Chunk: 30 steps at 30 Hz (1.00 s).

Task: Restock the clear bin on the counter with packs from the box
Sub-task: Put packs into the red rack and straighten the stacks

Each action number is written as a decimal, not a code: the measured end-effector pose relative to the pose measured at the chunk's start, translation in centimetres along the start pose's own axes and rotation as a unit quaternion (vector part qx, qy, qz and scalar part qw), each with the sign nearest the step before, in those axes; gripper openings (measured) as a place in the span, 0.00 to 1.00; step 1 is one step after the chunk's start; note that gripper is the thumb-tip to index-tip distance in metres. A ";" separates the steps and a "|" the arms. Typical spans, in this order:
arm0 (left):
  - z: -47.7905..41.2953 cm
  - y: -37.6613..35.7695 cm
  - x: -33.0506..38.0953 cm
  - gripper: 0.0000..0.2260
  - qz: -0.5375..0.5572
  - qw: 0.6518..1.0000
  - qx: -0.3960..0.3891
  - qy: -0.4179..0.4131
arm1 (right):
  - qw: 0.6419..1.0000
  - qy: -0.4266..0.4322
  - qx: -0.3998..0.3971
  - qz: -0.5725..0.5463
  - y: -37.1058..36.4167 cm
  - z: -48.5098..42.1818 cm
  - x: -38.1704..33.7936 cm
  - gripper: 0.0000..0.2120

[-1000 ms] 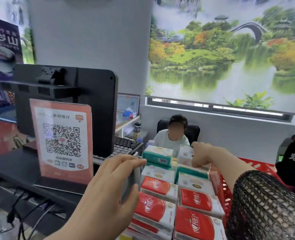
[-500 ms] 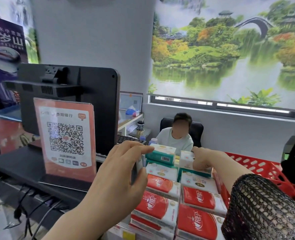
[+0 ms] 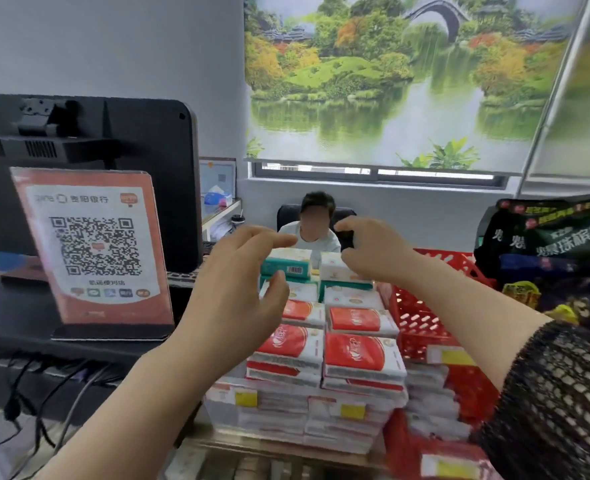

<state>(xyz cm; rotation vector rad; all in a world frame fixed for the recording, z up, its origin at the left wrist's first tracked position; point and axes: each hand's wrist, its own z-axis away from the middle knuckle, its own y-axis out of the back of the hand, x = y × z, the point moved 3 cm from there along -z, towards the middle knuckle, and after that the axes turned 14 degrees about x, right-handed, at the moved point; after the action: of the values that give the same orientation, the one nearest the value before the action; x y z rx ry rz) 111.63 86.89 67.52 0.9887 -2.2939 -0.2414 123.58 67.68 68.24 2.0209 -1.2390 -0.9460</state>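
Hovering both grips over the stacked packs point(image 3: 359, 355), nothing held.

Left grip point(image 3: 239, 289): released, fingers spread, thumb apart from them. It sits just left of the green pack point(image 3: 286, 263) on top of the far left stack. Contact with the pack isn't clear.

Right grip point(image 3: 376, 254): loose half-curled claw, thumb and forefinger apart, nothing between them. It sits just above the white pack point(image 3: 336, 270) on top of the far right stack. Thumb tip is close to the pack, can't tell if touching.

Packs run in two columns below and between the grips, red-label ones at the near end, green and white at the far end. Clear bin point(image 3: 217, 415) holds them; its front wall is well below the left grip, on the counter point(image 3: 252, 446).

Red basket point(image 3: 421, 317) is under the right forearm, just beside the bin. QR sign point(image 3: 92, 244) and monitor point(image 3: 148, 150) are left of the left grip. Dark snack bag point(image 3: 546, 244) is right of the right grip.
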 end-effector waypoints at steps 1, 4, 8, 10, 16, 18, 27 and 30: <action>0.2 0.0 0.2 0.18 0.013 1.000 -0.003 0.000 | 1.000 0.000 0.017 -0.023 1.1 1.6 -1.1 0.20; 1.2 -0.3 1.0 0.18 0.069 0.997 -0.014 0.002 | 0.992 -0.013 0.081 -0.097 4.0 6.3 -3.8 0.18; 4.0 -1.2 3.3 0.18 0.139 0.990 -0.028 -0.017 | 0.970 -0.080 0.146 -0.179 6.3 13.2 -5.0 0.13; 6.0 -1.8 4.4 0.17 0.165 0.985 -0.038 -0.017 | 0.963 -0.103 0.165 -0.185 7.2 16.4 -4.9 0.13; 12.6 -4.0 7.3 0.14 0.197 0.977 -0.084 -0.023 | 0.947 -0.152 0.194 -0.206 8.4 24.5 -2.2 0.14; 14.8 -5.2 8.4 0.13 0.201 0.975 -0.094 -0.023 | 0.945 -0.165 0.195 -0.206 8.5 27.0 -0.5 0.14; 29.1 -14.4 13.7 0.09 0.187 0.973 -0.134 -0.009 | 0.928 -0.219 0.185 -0.237 7.1 41.4 10.6 0.12; 34.7 -18.0 14.0 0.09 0.176 0.971 -0.163 0.020 | 0.921 -0.263 0.155 -0.243 4.6 46.5 14.5 0.13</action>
<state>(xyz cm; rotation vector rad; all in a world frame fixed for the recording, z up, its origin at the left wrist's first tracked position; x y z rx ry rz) 93.82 61.76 39.63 0.4112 -2.2515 -0.4261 88.31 47.45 40.95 2.4890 -1.2241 -1.7121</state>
